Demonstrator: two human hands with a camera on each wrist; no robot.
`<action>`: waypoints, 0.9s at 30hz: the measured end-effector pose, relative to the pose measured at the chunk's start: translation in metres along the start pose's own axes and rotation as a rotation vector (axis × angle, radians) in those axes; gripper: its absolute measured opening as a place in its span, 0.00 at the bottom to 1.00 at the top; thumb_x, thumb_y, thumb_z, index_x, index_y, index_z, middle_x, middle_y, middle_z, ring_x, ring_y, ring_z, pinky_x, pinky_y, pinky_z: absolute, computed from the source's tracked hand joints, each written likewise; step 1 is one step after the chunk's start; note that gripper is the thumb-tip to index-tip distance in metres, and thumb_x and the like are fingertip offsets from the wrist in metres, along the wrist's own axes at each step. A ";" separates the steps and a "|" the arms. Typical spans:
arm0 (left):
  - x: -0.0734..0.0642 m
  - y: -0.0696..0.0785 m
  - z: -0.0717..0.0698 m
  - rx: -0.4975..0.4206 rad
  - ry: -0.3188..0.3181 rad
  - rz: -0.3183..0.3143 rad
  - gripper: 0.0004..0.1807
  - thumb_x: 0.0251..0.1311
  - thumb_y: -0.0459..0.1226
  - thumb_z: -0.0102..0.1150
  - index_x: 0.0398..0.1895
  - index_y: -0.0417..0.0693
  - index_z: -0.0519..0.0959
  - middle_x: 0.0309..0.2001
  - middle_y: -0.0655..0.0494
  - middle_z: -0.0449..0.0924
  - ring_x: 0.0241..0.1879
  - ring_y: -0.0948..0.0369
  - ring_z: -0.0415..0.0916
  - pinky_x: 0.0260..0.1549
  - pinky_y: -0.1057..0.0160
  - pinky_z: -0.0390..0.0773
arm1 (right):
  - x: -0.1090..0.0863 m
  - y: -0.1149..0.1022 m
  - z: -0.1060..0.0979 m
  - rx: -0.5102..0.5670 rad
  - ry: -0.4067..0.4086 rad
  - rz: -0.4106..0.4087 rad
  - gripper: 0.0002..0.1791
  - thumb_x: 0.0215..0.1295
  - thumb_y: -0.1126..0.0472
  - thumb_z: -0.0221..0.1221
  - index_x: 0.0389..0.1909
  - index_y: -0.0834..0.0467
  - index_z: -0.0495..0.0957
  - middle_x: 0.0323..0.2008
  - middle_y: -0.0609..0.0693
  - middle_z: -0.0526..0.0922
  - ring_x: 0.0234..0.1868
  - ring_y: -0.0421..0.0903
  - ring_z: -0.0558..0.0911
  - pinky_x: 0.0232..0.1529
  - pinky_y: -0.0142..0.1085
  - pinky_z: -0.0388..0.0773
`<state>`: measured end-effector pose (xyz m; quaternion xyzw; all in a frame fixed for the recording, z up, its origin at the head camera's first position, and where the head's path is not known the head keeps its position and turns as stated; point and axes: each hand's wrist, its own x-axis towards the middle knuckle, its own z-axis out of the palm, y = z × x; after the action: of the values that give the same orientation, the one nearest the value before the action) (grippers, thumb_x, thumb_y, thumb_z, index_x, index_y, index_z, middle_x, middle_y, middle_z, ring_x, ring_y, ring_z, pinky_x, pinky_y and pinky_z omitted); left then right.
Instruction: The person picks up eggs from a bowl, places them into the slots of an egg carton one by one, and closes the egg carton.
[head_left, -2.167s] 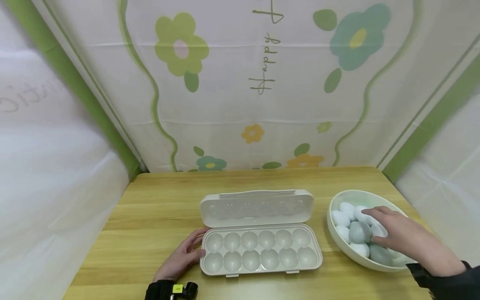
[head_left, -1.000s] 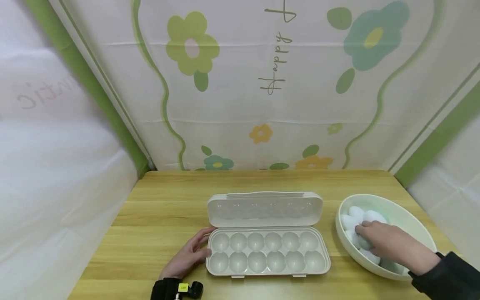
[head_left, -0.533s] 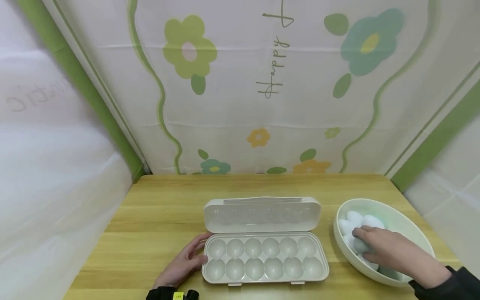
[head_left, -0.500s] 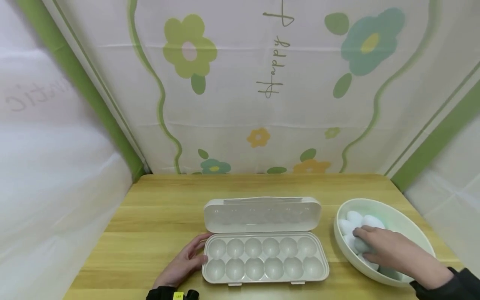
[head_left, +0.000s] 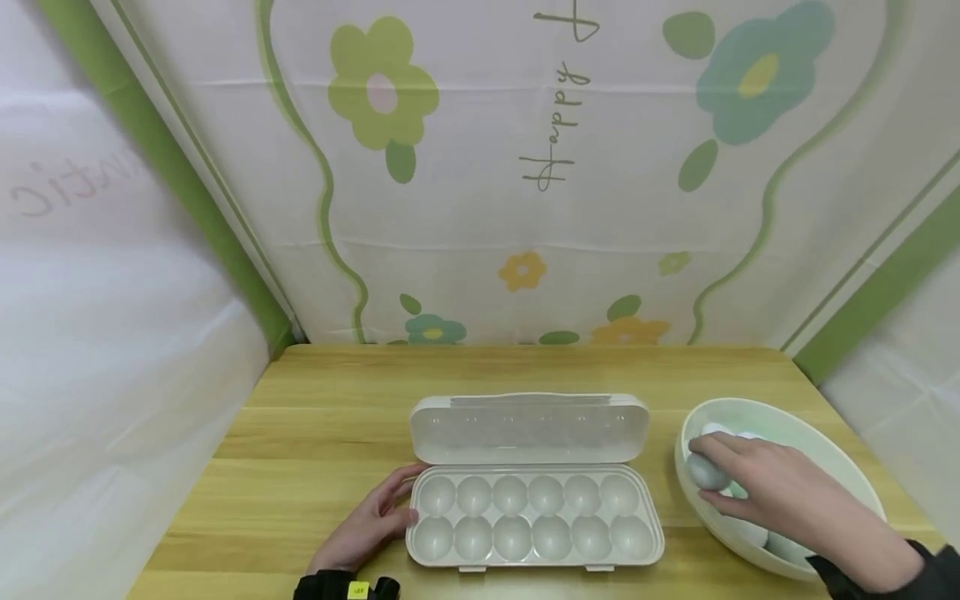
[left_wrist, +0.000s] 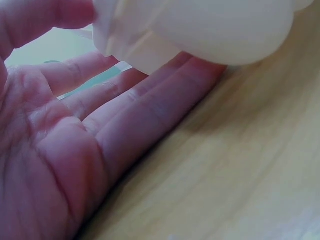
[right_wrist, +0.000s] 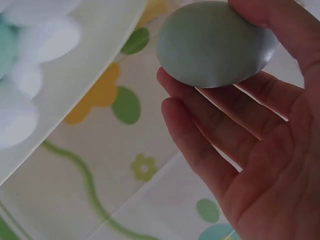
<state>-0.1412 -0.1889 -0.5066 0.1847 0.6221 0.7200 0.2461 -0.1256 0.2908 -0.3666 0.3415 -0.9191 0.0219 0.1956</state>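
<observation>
My right hand pinches a pale grey-green egg just over the left side of a cream bowl. In the right wrist view, the thumb lies on one side of this egg and the fingertips on the other. White eggs fill part of the bowl, partly hidden by the hand in the head view. My left hand rests at the left end of an open egg box. Its thumb touches the rim, and its straight fingers reach beneath the box.
The egg box's two rows of round hollows hold no eggs. Its clear-fronted lid leans back behind the base. Everything stands on a wooden table, with a flower-printed cloth hanging behind it and pale cloth at both sides.
My right hand has reached down among the eggs, taken hold of the grey-green egg and lifted it up and slightly left. My left hand stays at the box's end.
</observation>
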 end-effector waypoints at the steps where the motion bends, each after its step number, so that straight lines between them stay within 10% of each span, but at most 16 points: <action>1: 0.000 0.000 0.000 -0.003 0.000 -0.002 0.31 0.63 0.27 0.45 0.68 0.45 0.51 0.67 0.31 0.49 0.58 0.51 0.66 0.50 0.56 0.73 | 0.005 -0.004 0.000 0.019 0.009 -0.026 0.27 0.31 0.56 0.72 0.37 0.50 0.74 0.30 0.35 0.74 0.25 0.33 0.71 0.18 0.31 0.70; 10: 0.000 -0.003 0.004 -0.018 -0.005 0.001 0.31 0.63 0.27 0.45 0.68 0.45 0.51 0.68 0.30 0.49 0.58 0.50 0.65 0.50 0.55 0.74 | 0.044 -0.042 0.022 0.163 0.021 -0.196 0.23 0.40 0.53 0.70 0.39 0.52 0.75 0.33 0.38 0.76 0.31 0.37 0.75 0.28 0.31 0.74; 27: -0.001 0.001 0.001 -0.014 0.008 -0.014 0.31 0.62 0.28 0.46 0.68 0.46 0.52 0.68 0.32 0.49 0.58 0.50 0.66 0.50 0.55 0.73 | 0.102 -0.092 0.050 0.197 -0.257 -0.282 0.18 0.45 0.52 0.68 0.36 0.51 0.74 0.33 0.42 0.80 0.35 0.40 0.76 0.36 0.37 0.76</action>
<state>-0.1398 -0.1886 -0.5055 0.1755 0.6194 0.7232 0.2500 -0.1547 0.1491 -0.3831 0.4841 -0.8730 0.0404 0.0438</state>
